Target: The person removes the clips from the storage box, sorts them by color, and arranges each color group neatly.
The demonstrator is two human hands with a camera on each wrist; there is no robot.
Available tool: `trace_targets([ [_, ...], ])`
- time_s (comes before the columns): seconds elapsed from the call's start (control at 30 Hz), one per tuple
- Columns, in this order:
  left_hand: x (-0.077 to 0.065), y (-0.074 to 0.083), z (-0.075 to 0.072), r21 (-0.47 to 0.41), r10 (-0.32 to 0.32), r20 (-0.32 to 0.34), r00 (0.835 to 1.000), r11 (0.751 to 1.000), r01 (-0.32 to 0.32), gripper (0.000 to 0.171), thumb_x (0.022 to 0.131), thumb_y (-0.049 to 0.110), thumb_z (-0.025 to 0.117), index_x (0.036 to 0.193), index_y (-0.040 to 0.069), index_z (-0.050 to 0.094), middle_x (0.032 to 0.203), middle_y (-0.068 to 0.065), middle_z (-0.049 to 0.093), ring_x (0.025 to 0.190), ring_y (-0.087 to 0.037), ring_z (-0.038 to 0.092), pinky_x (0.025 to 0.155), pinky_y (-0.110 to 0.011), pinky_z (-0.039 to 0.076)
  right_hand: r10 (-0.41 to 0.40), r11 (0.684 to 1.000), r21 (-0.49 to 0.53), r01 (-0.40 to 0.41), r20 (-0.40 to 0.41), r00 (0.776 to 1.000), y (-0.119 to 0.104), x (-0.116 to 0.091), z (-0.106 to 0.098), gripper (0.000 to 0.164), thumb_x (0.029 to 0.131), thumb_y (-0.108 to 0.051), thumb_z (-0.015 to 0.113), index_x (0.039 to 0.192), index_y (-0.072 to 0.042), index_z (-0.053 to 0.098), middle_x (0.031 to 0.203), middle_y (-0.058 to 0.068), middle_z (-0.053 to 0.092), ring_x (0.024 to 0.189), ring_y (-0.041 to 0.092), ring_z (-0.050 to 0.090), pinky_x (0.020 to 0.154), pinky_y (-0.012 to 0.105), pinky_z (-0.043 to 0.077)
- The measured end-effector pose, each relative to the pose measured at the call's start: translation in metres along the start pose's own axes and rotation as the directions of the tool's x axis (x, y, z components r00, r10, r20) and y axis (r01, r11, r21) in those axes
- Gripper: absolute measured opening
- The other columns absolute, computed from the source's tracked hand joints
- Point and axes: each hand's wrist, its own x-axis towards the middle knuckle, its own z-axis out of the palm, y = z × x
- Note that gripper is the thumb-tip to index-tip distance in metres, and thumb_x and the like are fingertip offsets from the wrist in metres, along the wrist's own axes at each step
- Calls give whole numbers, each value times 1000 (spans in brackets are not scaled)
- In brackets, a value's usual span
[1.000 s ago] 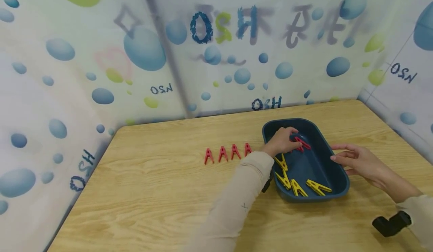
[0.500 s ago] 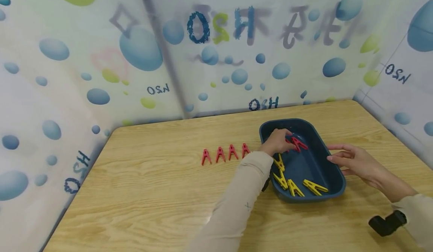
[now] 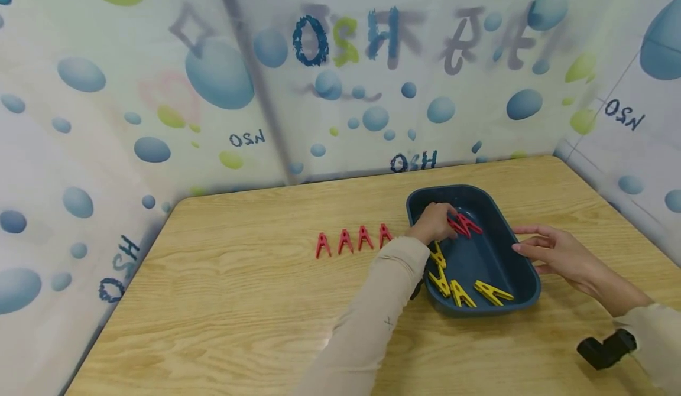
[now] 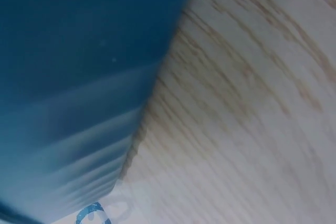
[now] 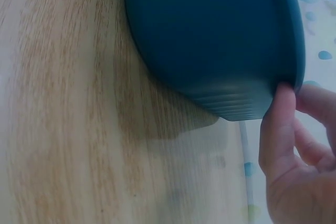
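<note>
In the head view my left hand (image 3: 432,221) reaches over the near-left rim into a dark blue plastic basin (image 3: 495,266). Its fingers are beside the red clothespins (image 3: 468,224) at the basin's far end. Those fingertips are partly hidden, so whether they pinch a clothespin is unclear. Several yellow clothespins (image 3: 460,294) lie along the basin's left and near sides. My right hand (image 3: 564,257) holds the basin's right rim between thumb and fingers; the right wrist view shows the fingers (image 5: 278,129) against the wall just by the rim.
To the left of the basin, several red clothespins (image 3: 344,241) stand in a row on the wooden table (image 3: 239,289). A patterned curtain (image 3: 330,130) rises behind the table's back edge. A black wrist device (image 3: 606,350) sits below the right sleeve.
My left hand has shifted slightly left inside the basin, and more of the red clothespins shows beside its fingers. The right hand keeps its place at the rim. The head view has drifted slightly.
</note>
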Motion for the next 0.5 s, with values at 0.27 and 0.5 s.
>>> trace_targets([
  [0.27, -1, -2, 1, -35, 47, 21, 999, 998, -47, 43, 72, 14, 74, 113, 12, 59, 116, -1, 52, 102, -11, 46, 71, -17, 41, 9, 1000, -22, -9, 1, 1000, 0, 1, 0, 54, 87, -30, 57, 128, -1, 37, 99, 4, 57, 82, 4, 56, 67, 33, 49],
  [0.5, -1, -1, 1, -4, 67, 46, 997, 998, -67, 43, 70, 19, 76, 109, 11, 61, 107, 2, 56, 91, -8, 49, 69, -14, 40, 7, 1000, 10, -7, 5, 1000, 0, 0, 0, 46, 87, -28, 57, 125, -8, 42, 95, 2, 58, 82, 4, 57, 67, 33, 50],
])
